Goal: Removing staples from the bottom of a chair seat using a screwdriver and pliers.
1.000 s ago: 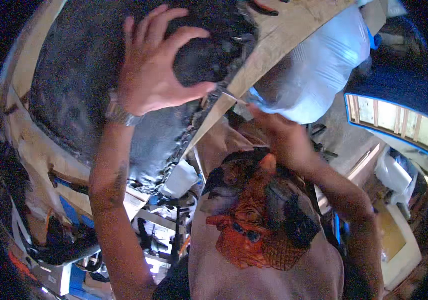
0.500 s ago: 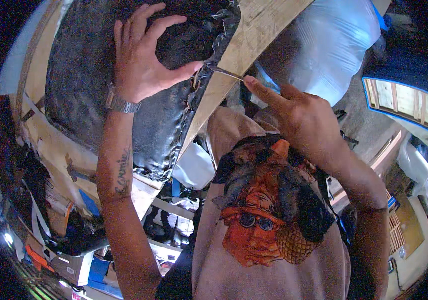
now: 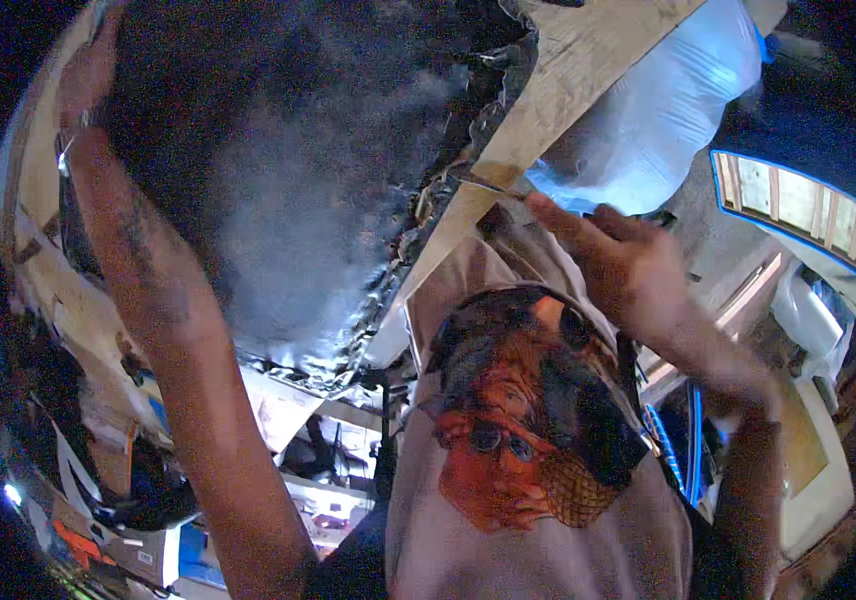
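Edge work: right hand (image 3: 638, 265) gripped thin tool (image 3: 488, 186) at black covering (image 3: 318, 180); steadiness seemed needed; left hand (image 3: 91, 68) was blurred, grip indeterminate.

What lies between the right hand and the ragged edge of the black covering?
In the head view, a thin tool extends from the right hand across the wooden rail toward the black covering.

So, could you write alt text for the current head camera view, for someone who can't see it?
A person's right hand holds a thin tool at the ragged edge of a black covering on a wooden frame. The left hand, blurred, is near the covering's left side; pale plastic shows right of the frame.
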{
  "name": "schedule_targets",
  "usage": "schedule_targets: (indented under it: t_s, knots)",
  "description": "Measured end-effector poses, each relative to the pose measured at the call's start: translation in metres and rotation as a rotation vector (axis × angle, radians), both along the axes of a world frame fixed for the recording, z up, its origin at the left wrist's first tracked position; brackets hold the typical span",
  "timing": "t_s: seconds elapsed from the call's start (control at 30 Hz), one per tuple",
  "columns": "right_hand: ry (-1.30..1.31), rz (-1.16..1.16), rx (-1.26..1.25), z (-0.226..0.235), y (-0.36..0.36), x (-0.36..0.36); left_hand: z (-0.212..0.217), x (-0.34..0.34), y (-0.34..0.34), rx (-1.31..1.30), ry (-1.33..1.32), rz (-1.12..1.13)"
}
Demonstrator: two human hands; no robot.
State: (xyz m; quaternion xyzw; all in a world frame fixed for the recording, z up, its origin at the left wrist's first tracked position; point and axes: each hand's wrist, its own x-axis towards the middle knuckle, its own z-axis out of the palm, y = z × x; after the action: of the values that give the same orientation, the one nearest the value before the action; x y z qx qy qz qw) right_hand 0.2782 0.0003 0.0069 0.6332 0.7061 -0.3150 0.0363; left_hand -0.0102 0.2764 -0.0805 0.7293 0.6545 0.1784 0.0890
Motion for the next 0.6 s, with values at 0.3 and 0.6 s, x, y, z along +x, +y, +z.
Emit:
schedule_targets:
  t_s: [0.3,0.6]
  knots:
    - [0.426,-0.138,0.146,-0.041,-0.025,-0.019,0.019,-0.116,0.115,-0.237,0.294,0.210]
    - [0.691,-0.199,0.396,-0.147,-0.068,-0.046,-0.001,-0.091,0.126,-0.233,0.617,-0.247]
